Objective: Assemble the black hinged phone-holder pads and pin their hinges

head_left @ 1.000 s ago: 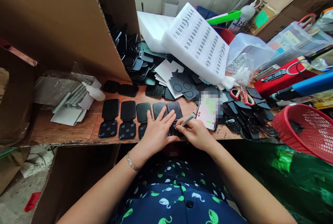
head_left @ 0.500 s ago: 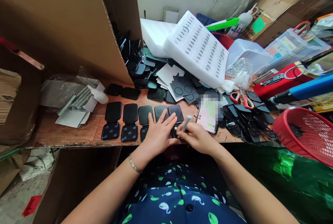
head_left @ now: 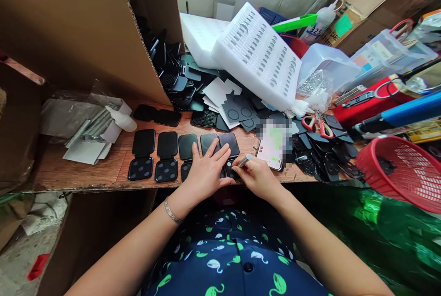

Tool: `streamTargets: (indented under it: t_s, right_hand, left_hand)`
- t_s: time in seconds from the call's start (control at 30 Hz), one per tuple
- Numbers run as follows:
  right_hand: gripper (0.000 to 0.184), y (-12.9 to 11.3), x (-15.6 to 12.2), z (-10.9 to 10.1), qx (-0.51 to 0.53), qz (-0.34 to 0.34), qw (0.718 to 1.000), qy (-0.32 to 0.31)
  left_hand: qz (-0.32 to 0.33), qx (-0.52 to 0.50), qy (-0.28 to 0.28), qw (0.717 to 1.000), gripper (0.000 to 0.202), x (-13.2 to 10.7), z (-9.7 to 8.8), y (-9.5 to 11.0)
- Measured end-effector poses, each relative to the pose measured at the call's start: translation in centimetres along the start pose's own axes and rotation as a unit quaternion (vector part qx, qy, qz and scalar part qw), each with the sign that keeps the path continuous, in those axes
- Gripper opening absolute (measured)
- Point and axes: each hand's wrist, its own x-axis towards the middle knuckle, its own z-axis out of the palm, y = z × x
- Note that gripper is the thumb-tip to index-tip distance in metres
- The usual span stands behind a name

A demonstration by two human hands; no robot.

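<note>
My left hand [head_left: 209,166] lies flat with its fingers spread over flat black hinged cases, its fingertips on their upper halves. My right hand [head_left: 261,177] pinches a slim grey stick [head_left: 245,160] with a pale end, tilted at the rightmost open case [head_left: 229,143]. Whether the stick's lower tip touches the case is hidden by the fingers. A pale round spot shows in that case's lower half. To the left, two more open cases [head_left: 144,142] have dark round spots in their lower halves. Another case [head_left: 188,146] is partly under my left hand.
A phone [head_left: 266,151] lies right of my right hand. Behind are a white foam tray [head_left: 257,53] and grey sheets [head_left: 237,108]. Scissors [head_left: 324,128], black parts [head_left: 310,151] and a red basket [head_left: 396,167] stand right; a white squeeze bottle [head_left: 122,119] lies left.
The stick in my right hand now leans lower, and its visible part looks shorter. My left hand stays spread on the cases. The whole view has shifted slightly.
</note>
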Motion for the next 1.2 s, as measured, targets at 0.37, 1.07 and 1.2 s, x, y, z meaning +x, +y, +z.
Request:
streamTargets:
  t_s: [0.37,1.07,1.2]
  right_hand:
    - [0.008,-1.0,-1.8,-3.1,0.071,0.023,0.996,0.050]
    - [0.012,-1.5,-1.8,-2.1,0.094,0.053,0.994,-0.021]
    - [0.009,-1.4,-1.3,0.4,0.052,0.033,0.998,-0.026]
  left_hand:
    - [-0.002,0.013,-0.009,1.000,0.078,0.1,-0.2,0.1]
    - [0.012,0.031,0.004,0.999,0.077,0.0,0.0,0.0]
    - [0.022,0.032,-0.004,0.999,0.083,-0.1,0.1,-0.2]
